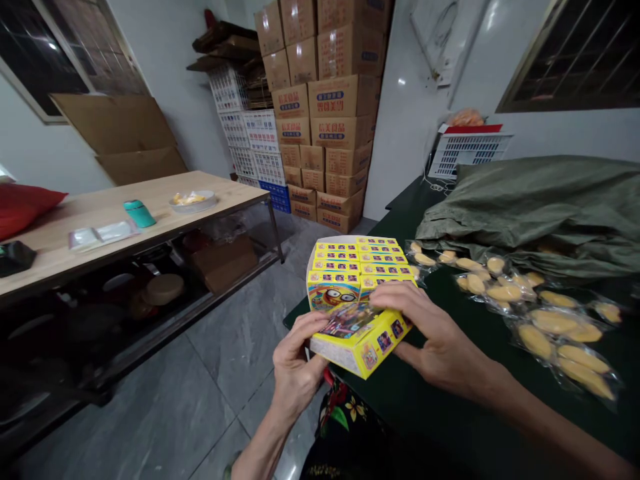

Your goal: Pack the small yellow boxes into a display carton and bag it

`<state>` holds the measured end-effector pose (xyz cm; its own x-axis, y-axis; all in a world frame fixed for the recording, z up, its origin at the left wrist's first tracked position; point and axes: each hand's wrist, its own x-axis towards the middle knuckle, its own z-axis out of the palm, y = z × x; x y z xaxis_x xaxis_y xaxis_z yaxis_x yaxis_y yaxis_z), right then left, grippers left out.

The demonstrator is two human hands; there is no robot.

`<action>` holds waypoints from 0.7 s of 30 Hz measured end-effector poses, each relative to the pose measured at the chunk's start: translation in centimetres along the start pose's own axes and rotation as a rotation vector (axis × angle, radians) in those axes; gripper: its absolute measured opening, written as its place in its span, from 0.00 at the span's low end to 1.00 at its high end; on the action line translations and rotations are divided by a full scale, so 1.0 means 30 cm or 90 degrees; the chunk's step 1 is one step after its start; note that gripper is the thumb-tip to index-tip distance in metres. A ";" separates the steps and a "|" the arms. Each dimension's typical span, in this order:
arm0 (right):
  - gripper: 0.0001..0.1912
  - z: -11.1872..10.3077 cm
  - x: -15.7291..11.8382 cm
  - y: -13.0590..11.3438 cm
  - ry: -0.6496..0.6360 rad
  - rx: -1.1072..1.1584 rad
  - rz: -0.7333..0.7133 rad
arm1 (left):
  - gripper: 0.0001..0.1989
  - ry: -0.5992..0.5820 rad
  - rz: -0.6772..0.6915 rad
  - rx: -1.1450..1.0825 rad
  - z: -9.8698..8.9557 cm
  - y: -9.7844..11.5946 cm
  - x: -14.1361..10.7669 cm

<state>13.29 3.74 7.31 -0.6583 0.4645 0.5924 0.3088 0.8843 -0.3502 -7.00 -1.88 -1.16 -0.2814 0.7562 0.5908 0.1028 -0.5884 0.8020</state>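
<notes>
A small yellow printed box (pixel 363 333) is held between my two hands, tilted, over the near edge of the dark green table. My left hand (pixel 300 357) grips its left end, thumb below and fingers on top. At the right end, my right hand (pixel 430 330) has its fingers over the top and its thumb underneath. Just behind stand two rows of similar yellow boxes (pixel 334 277) in a white tray (pixel 311 260). To the right lie several clear packets of pale yellow oval pieces (pixel 555 321).
An olive-green cloth sack (pixel 540 207) covers the back right of the table (pixel 460 427). Behind it is a white plastic basket (pixel 467 152). On the left, a wooden table (pixel 220 190) holds a teal bottle (pixel 140 213) and a bowl (pixel 194 202). Stacked cartons (pixel 330 100) stand at the back.
</notes>
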 end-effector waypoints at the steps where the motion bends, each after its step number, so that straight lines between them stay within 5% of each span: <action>1: 0.15 0.003 -0.013 0.009 -0.025 -0.015 -0.006 | 0.14 -0.024 -0.028 0.000 0.001 -0.008 -0.006; 6: 0.08 -0.036 -0.092 0.080 -0.085 -0.051 0.089 | 0.25 -0.136 -0.162 0.002 -0.017 -0.108 -0.032; 12: 0.13 -0.103 -0.060 0.126 0.012 -0.069 0.208 | 0.17 -0.191 0.024 0.384 -0.024 -0.219 -0.013; 17: 0.15 -0.023 0.006 0.102 0.046 -0.076 0.214 | 0.18 -0.307 0.077 0.639 0.011 -0.250 -0.019; 21: 0.15 0.062 0.032 0.081 0.053 -0.109 0.171 | 0.17 -0.308 0.089 0.724 0.035 -0.275 -0.026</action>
<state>12.14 6.24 5.69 -0.4811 0.6787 0.5549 0.5793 0.7212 -0.3799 -6.62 2.68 -8.14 0.1541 0.8772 0.4547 0.9393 -0.2728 0.2080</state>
